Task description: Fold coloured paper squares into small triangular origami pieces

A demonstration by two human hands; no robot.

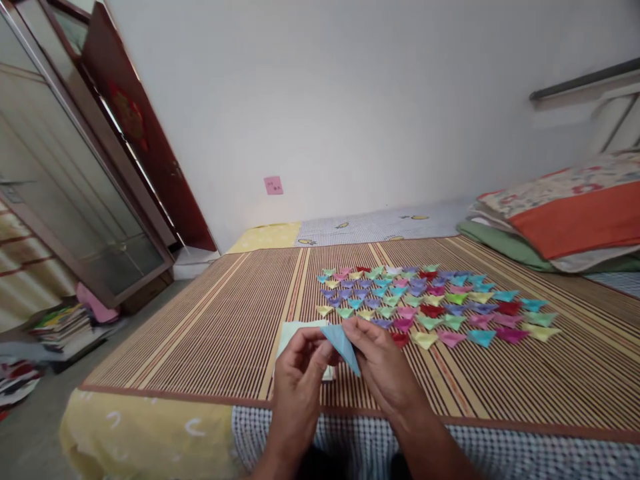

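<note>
A light blue piece of folded paper [343, 348], narrow and pointed at its lower end, is held up between my two hands. My left hand [300, 377] pinches its left side between thumb and fingers. On the right, my right hand [381, 363] grips its upper edge with the fingertips. Beneath my left hand lies a stack of pale green paper squares [290, 331], partly covered by the hand. Beyond and to the right, several rows of small folded paper shapes [425, 340] in many colours rest on the striped mat [210, 320].
Folded quilts [575, 227] are piled at the mat's right end. A pink note [273, 185] is stuck on the white wall. Left of the bed stand a glazed door [75, 173] and a stack of books [60, 325]. The bed's near edge [160, 427] shows patterned cloth.
</note>
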